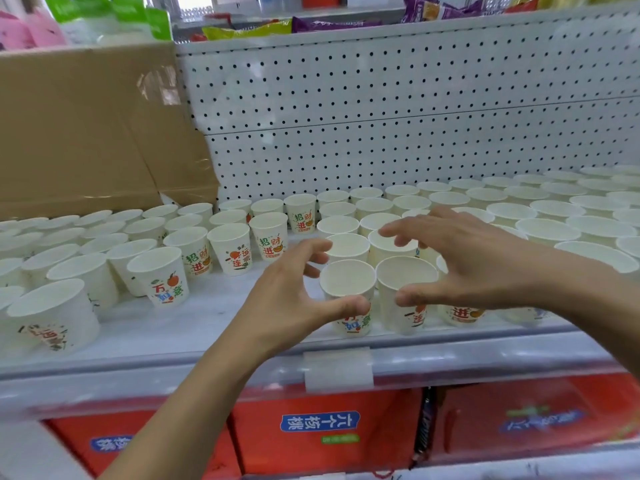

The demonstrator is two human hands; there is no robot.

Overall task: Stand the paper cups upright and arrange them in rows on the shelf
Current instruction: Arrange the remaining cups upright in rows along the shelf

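The person is showing only two arms, and both are appearing bare. The left hand (291,306) is leading back to a slim wrist (247,344) and a long, lean left forearm (187,410), which is running uncovered as far as the picture's bottom edge. The right hand (474,261) is looking broader in this wide-angle view, and the right forearm (588,303) is likewise running uncovered to the right edge. The fingers (408,232) on both hands are looking slender. Their tips are blurring, so the nails are coming out too soft to make out. Whether sleeves are being worn higher up cannot be told.
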